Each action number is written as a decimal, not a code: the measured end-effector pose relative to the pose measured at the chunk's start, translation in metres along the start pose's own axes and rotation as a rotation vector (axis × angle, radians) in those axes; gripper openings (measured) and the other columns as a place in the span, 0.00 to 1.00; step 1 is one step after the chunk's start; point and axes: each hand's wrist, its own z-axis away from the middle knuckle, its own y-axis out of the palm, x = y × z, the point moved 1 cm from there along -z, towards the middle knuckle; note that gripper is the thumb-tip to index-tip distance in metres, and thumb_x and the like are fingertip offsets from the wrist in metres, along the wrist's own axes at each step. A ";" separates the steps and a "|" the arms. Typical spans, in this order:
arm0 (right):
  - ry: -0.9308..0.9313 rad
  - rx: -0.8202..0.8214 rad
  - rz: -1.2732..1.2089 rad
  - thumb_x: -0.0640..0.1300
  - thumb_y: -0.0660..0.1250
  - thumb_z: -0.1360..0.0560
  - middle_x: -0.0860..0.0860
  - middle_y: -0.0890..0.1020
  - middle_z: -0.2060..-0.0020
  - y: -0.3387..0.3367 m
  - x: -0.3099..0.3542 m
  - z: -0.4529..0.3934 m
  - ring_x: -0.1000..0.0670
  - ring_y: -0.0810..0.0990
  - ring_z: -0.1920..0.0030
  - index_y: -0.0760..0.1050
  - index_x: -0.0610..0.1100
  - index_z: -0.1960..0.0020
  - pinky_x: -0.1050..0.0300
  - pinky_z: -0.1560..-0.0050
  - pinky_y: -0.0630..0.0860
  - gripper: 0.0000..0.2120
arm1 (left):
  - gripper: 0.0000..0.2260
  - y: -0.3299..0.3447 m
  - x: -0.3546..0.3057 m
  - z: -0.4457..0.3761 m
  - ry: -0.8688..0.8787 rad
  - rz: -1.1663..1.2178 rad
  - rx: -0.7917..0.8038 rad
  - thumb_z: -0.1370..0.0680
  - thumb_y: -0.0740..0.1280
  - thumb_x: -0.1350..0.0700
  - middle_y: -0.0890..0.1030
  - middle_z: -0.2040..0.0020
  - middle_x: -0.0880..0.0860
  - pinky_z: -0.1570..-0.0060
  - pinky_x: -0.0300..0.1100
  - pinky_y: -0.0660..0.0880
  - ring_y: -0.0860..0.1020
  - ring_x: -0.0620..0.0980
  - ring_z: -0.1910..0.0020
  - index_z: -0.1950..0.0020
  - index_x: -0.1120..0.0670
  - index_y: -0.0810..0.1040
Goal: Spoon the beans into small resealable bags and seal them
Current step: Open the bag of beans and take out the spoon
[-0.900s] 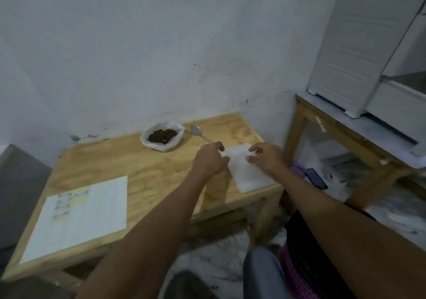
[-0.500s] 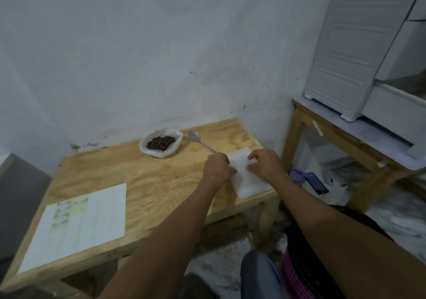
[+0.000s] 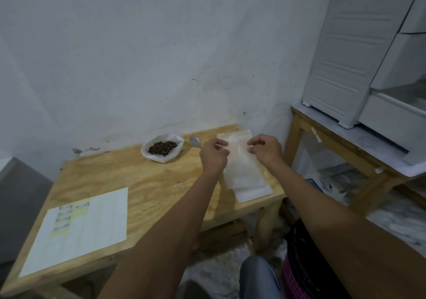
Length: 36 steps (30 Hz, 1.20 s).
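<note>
Both hands, left hand [image 3: 213,154] and right hand [image 3: 265,150], pinch one clear bag [image 3: 238,158] lifted above the stack [image 3: 253,190]. Opening its mouth seems the step in hand. Next likely needs the spoon [image 3: 195,142].

Gridded sheet [image 3: 78,227], perhaps labels; cabinet [image 3: 341,49]
</note>
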 end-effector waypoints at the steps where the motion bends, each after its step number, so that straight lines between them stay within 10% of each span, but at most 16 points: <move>1: 0.010 0.004 -0.066 0.32 0.75 0.28 0.50 0.83 0.61 -0.001 0.007 -0.001 0.49 0.80 0.57 0.80 0.46 0.61 0.56 0.57 0.77 0.10 | 0.08 -0.004 -0.005 -0.003 0.003 0.058 -0.002 0.25 0.69 0.69 0.78 0.62 0.50 0.67 0.36 0.70 0.76 0.48 0.63 0.53 0.57 0.82; 7: 0.030 0.141 -0.460 0.46 0.74 0.25 0.49 0.83 0.63 -0.006 0.062 0.001 0.47 0.81 0.63 0.75 0.47 0.58 0.55 0.65 0.74 0.08 | 0.07 -0.050 -0.033 -0.016 0.035 0.245 0.074 0.24 0.71 0.68 0.82 0.59 0.48 0.67 0.31 0.70 0.78 0.43 0.60 0.54 0.57 0.84; 16: -0.181 0.433 -0.154 0.34 0.76 0.30 0.44 0.83 0.62 0.023 0.131 0.017 0.53 0.81 0.67 0.83 0.38 0.47 0.61 0.70 0.76 0.11 | 0.07 -0.120 -0.042 -0.023 0.213 0.118 0.071 0.28 0.71 0.71 0.81 0.61 0.52 0.58 0.38 0.73 0.77 0.41 0.64 0.57 0.60 0.83; 24: -0.299 0.380 -0.040 0.33 0.76 0.29 0.45 0.87 0.61 0.075 0.148 0.024 0.49 0.85 0.60 0.79 0.43 0.46 0.56 0.64 0.78 0.14 | 0.11 -0.145 -0.036 -0.021 0.362 -0.094 -0.269 0.31 0.77 0.41 0.76 0.54 0.48 0.51 0.48 0.72 0.76 0.52 0.49 0.65 0.42 0.76; 28: -0.322 0.372 -0.043 0.33 0.76 0.30 0.44 0.87 0.60 0.092 0.149 0.027 0.46 0.86 0.54 0.79 0.43 0.47 0.54 0.61 0.79 0.15 | 0.12 -0.153 -0.041 -0.021 0.291 0.082 -0.225 0.27 0.78 0.52 0.79 0.64 0.50 0.63 0.42 0.75 0.76 0.44 0.65 0.62 0.55 0.77; 36: -0.328 0.365 -0.098 0.29 0.74 0.32 0.40 0.86 0.59 0.116 0.152 0.039 0.43 0.86 0.52 0.79 0.40 0.47 0.51 0.50 0.80 0.15 | 0.05 -0.167 -0.045 -0.016 0.046 0.471 -0.098 0.24 0.74 0.64 0.82 0.56 0.62 0.62 0.46 0.83 0.84 0.53 0.62 0.54 0.62 0.78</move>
